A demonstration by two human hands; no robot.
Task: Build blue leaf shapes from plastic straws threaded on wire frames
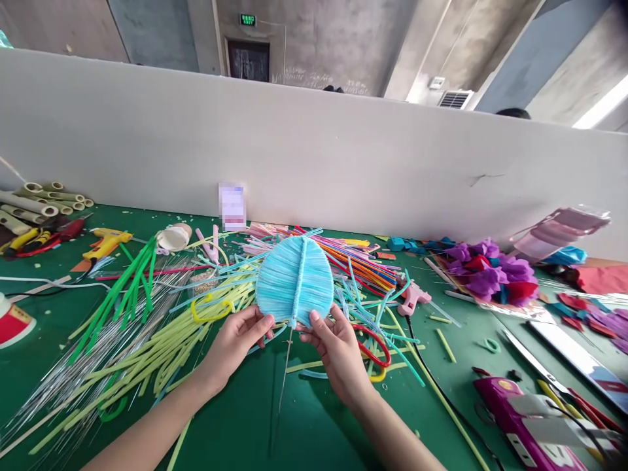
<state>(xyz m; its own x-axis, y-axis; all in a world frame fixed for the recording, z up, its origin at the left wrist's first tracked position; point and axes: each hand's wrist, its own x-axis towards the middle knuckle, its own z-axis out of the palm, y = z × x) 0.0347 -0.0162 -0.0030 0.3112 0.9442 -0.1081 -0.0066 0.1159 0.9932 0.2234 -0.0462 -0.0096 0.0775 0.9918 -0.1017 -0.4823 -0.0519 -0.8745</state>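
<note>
A round light-blue leaf shape (277, 278), made of pipe cleaners laid side by side with a raised middle rib, is held up in front of me. My left hand (248, 330) pinches its lower left edge between thumb and fingers. On the lower right edge, my right hand (336, 340) grips it the same way. A thin wire stem (284, 373) hangs down from its base between my hands. Behind the leaf lie loose blue, orange and pink pipe cleaners, partly hidden by it.
Yellow-green pipe cleaners (161, 347) and metal wires (73, 392) spread across the left. A pink glue gun (413, 297), purple paper flowers (483, 271), scissors (534, 360) and a purple power strip (510, 418) are on the right. A yellow glue gun (106, 243) lies far left; a white partition (314, 150) stands behind.
</note>
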